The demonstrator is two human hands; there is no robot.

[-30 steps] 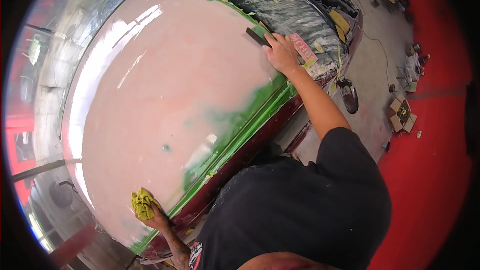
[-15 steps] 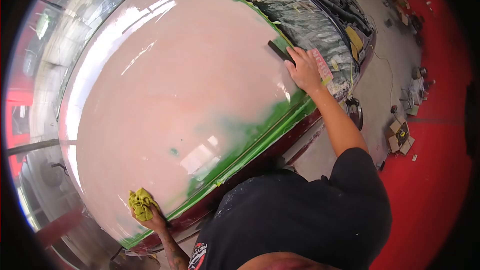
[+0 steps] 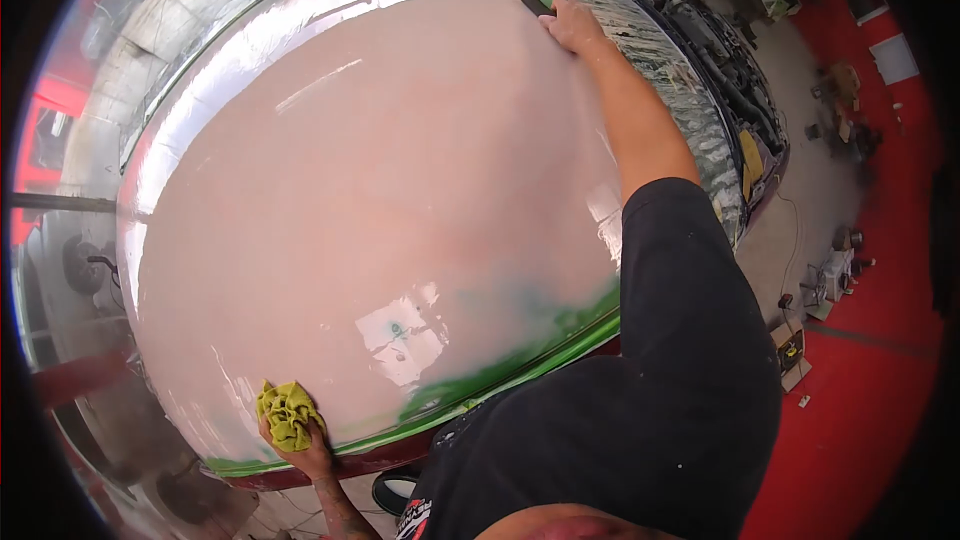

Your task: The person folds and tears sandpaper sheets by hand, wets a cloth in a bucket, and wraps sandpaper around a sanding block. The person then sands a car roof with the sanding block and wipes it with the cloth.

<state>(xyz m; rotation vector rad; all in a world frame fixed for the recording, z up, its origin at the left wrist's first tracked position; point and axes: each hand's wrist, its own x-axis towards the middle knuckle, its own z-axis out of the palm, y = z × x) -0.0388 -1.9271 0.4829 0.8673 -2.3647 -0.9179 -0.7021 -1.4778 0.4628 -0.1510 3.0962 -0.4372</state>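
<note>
A wet, glossy car roof (image 3: 380, 170) in pinkish filler or primer spreads before me, with green showing along its near edge. My right hand (image 3: 578, 26), arm stretched far out, is closed on a black sanding block (image 3: 538, 3). The block lies against the roof near its far right edge. At the near left corner, my left hand (image 3: 305, 452) grips a crumpled yellow-green cloth (image 3: 289, 414) that rests on the roof. The fingers under the cloth are mostly hidden.
Beyond the roof's right edge lies a streaked, covered windshield (image 3: 665, 70), then the exposed engine bay (image 3: 735, 90). A cardboard box (image 3: 795, 365) and a cable lie on the floor by a red strip (image 3: 880, 290). Another car (image 3: 60, 270) stands at the left.
My right hand has slid the sanding block away from me along the roof's right edge. My body leans further forward. The left hand stays at the near corner with the cloth.
</note>
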